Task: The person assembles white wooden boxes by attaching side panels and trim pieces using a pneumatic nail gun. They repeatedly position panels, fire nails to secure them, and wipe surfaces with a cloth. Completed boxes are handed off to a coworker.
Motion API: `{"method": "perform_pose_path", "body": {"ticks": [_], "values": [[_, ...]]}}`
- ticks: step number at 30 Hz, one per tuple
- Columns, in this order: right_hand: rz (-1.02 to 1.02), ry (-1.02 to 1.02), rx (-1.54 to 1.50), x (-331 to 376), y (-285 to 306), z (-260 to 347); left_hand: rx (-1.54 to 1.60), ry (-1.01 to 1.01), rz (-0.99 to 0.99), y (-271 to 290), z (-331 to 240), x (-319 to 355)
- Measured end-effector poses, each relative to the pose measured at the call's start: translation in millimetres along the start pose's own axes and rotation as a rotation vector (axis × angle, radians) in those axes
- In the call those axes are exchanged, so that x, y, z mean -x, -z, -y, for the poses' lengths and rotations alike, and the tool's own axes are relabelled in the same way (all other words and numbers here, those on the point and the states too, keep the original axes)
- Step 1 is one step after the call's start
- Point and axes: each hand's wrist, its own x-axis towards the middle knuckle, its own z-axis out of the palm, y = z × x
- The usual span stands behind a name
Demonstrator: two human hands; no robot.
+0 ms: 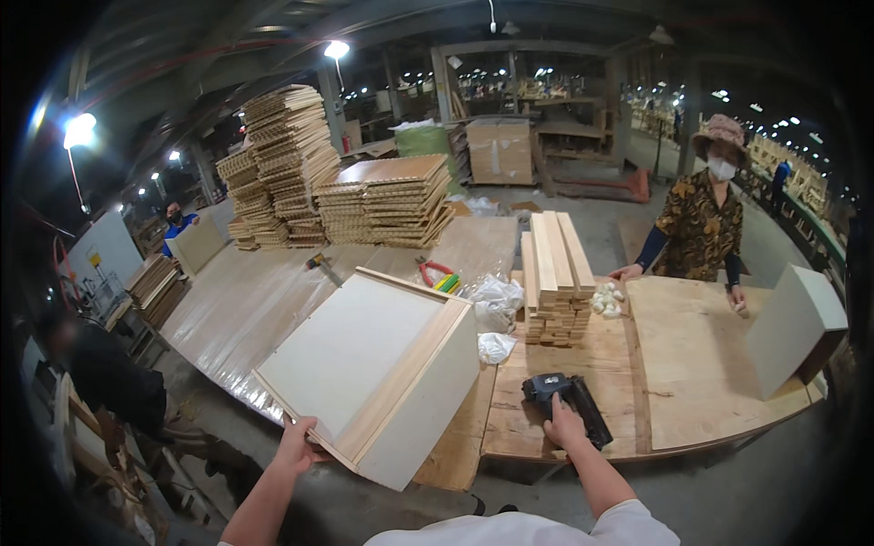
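Note:
A white drawer-like wooden box (350,341) with bare wood strips along its edges lies tilted on the table in front of me. My left hand (298,444) grips its near left corner, thumb on top and fingers curled beneath. To the right of the box, my right hand (566,426) is closed around the handle of a dark nail gun (546,386), which lies on or just above the wooden tabletop (510,428). The fingers under the gun are partly hidden.
Stacked wood strips (557,264), white plastic bags (498,305) and red-handled pliers (435,271) sit beyond the box. A co-worker (706,218) stands at the far right near a white box (792,328). Tall panel stacks (291,164) rise behind. Another person (177,223) is at the left.

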Motion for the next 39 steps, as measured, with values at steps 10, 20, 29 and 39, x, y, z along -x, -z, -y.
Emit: {"method": "perform_pose_path", "body": {"ticks": [10, 20, 29, 39], "values": [[-0.048, 0.217, -0.958, -5.3, -20.9, 81.6, 0.247, -0.307, -0.049, 30.9, 60.6, 37.2], [0.774, 0.05, -1.875, 41.4, -86.0, 201.6, 0.245, -0.504, -0.054, 105.8, 166.8, 103.7], [0.17, 0.197, -2.021, 93.1, -82.4, 99.1, 0.16, -0.538, 0.139, 39.0, 83.2, 97.3], [-0.857, 0.094, -2.011, 175.6, 44.9, -143.4, -0.01, -0.4, 0.968, -328.4, 17.7, 89.8]]}}
